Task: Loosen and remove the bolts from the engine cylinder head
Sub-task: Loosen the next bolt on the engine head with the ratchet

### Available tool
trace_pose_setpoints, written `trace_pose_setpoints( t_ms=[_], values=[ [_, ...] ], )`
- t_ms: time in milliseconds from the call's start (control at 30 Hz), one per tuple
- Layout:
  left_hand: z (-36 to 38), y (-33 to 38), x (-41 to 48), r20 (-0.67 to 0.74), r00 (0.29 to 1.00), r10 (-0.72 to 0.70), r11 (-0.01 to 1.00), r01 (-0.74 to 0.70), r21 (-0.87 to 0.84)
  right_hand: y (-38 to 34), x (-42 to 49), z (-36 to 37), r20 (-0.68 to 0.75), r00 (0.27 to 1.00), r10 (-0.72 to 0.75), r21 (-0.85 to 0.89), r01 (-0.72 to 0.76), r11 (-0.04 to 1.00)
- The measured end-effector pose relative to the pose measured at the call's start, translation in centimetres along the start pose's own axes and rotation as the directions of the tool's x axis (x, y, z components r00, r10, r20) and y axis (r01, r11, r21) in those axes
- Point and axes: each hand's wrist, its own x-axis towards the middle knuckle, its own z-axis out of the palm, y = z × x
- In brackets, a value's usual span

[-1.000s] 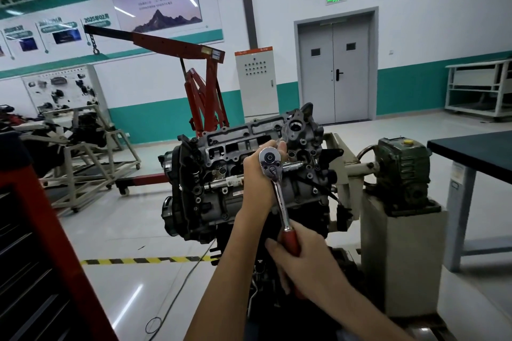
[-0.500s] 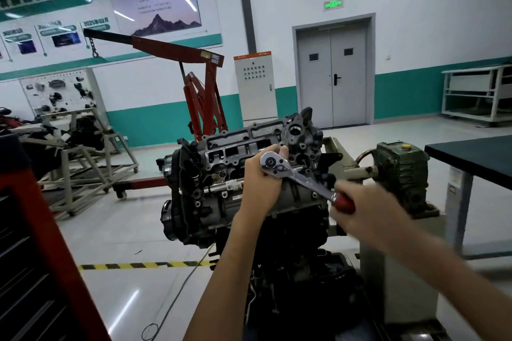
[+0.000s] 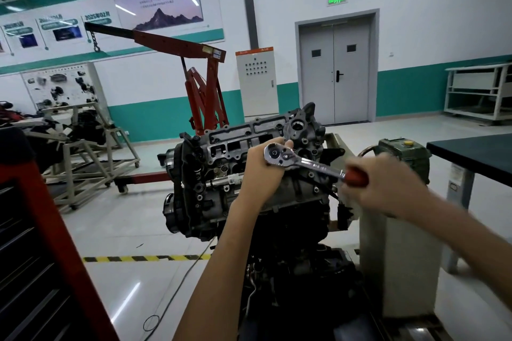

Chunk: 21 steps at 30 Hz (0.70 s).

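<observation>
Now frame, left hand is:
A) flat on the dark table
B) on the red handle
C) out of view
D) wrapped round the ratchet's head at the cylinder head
D: the left hand curls round the head end of the ratchet against the cylinder head, while the right hand grips the red handle.
</observation>
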Motion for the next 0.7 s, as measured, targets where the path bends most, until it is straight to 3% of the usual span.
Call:
trace_pose_setpoints(
  t_ms=[33,100,233,333,400,433,467,533,600,700],
  values=[
    [0.2,0.0,0.0,0.002,1.0,0.006,1.0,-0.006,0.0,0.6,0.6,-0.9,-0.048,0.999,-0.025,-0.095,0.021,0.995],
    [0.7,-0.1,-0.2,-0.02,1.0,0.003,0.999,-0.004,-0.033,0.8,0.4,-0.6,-0.092,0.996,-0.002,-0.123,-0.01,0.992],
    [1.9,-0.4,-0.5,-0.151,0.987,-0.052,0.991,0.032,-0.131,-2.9,-3.6,5.6,-0.103,0.974,0.2,0.236,-0.172,0.957],
    [2.7,-0.5,-0.1,-0.201,0.972,-0.119,0.965,0.066,-0.253,-7.5,-4.6,9.8,-0.032,0.964,0.264,0.643,-0.182,0.744],
    [2.6,-0.7,0.0,-0.21,0.966,-0.149,0.946,0.078,-0.314,-9.7,-4.6,11.0,0.024,0.959,0.284,0.796,-0.19,0.574],
    [2.5,-0.8,0.0,-0.214,0.965,-0.151,0.947,0.079,-0.311,-10.0,-4.6,11.2,0.032,0.958,0.286,0.822,-0.188,0.538],
    [2.4,-1.0,-0.1,-0.204,0.968,-0.146,0.945,0.076,-0.318,-9.9,-4.7,11.0,0.041,0.96,0.277,0.815,-0.193,0.546],
    [1.9,-0.9,-0.2,-0.172,0.981,-0.094,0.974,0.054,-0.22,-8.2,-4.6,9.6,0.025,0.974,0.226,0.717,-0.175,0.675],
    [1.1,-0.6,-0.1,-0.102,0.995,-0.015,0.998,0.009,-0.061,-5.3,-4.1,6.9,0.032,0.992,0.124,0.538,-0.121,0.834],
    [0.0,-0.2,0.4,-0.013,1.0,-0.009,1.0,0.008,-0.02,-1.0,-1.3,1.5,0.111,0.993,-0.028,0.167,0.009,0.986]
  ],
)
